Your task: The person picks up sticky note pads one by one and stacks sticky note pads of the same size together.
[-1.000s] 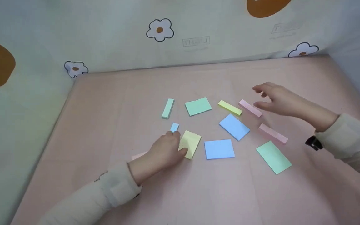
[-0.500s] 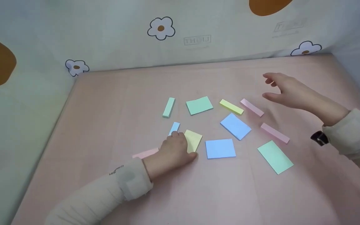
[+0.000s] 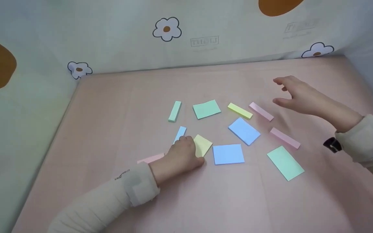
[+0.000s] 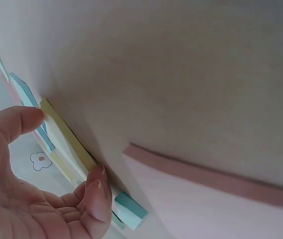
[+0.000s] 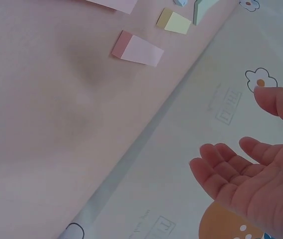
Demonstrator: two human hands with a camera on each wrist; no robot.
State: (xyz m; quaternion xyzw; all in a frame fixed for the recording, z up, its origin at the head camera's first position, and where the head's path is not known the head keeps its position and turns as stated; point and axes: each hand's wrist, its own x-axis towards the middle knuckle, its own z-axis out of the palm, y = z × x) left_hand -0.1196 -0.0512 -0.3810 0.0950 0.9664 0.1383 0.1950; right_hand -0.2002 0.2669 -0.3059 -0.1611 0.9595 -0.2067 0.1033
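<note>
In the head view my left hand [image 3: 180, 156] holds a pale yellow sticky note pad [image 3: 203, 145] on the pink tabletop, covering part of it. From the left wrist, the thumb is at one end of the yellow pad [image 4: 64, 137] and the curled fingers are at the other. A narrow blue sticky note strip [image 3: 180, 133] lies just beyond the knuckles, and a pink pad [image 3: 151, 158] is partly hidden behind the wrist. My right hand [image 3: 308, 97] hovers at the right with fingers loosely bent and nothing in them, nearest a pink strip [image 3: 261, 111].
Two blue pads [image 3: 228, 154] lie right of the left hand. Green pads [image 3: 207, 109] sit at the back and the front right. A green strip [image 3: 175, 111], a yellow strip [image 3: 240, 110] and another pink strip [image 3: 285, 138] are spread around. A flowered cloth [image 3: 121, 38] hangs behind.
My left hand has moved right over the yellow pad, which has turned clockwise a little. The right hand has drawn back to the right, away from the pink strip, then stayed nearly still.
</note>
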